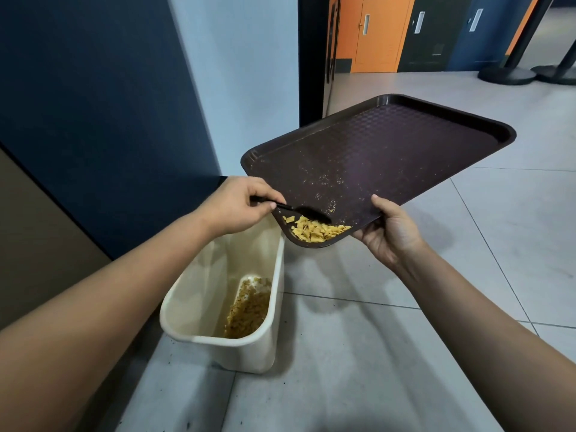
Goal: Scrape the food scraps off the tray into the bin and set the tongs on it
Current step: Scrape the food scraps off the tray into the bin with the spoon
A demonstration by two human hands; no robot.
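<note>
right now the dark brown tray [389,157] fills the middle and right of the frame, held in the air and tilted so that its lower left corner dips over the bin [218,307]. the right hand [389,232] grips the tray's near edge at centre right, thumb lying on the top surface and fingers curled underneath. the left hand [237,204], at centre left, pinches the handle of a black utensil [299,210], presumably the tongs, though blur hides its exact shape; its dark working end rests on the tray's surface just above the scraps. the two hands are apart, each clamped on its own thing.

the food scraps [314,231], a heap of pale yellow flakes, sit bunched in the lowest corner of the tray against its raised rim, right above the bin's far end. fine crumbs are scattered across the tray's textured surface further up from the heap.

the bin, a cream plastic tub with rounded corners, stands on the floor [374,353] in the lower left of centre, below the tray's dipped corner. more yellow scraps [249,307] lie on its bottom, along the right wall.

the floor is pale grey tile, with small dark specks near the bin. a dark blue wall panel [93,104] takes up the upper left, and orange doors [374,35] show in the upper right, beside the black bases of two stanchion posts [511,73].
</note>
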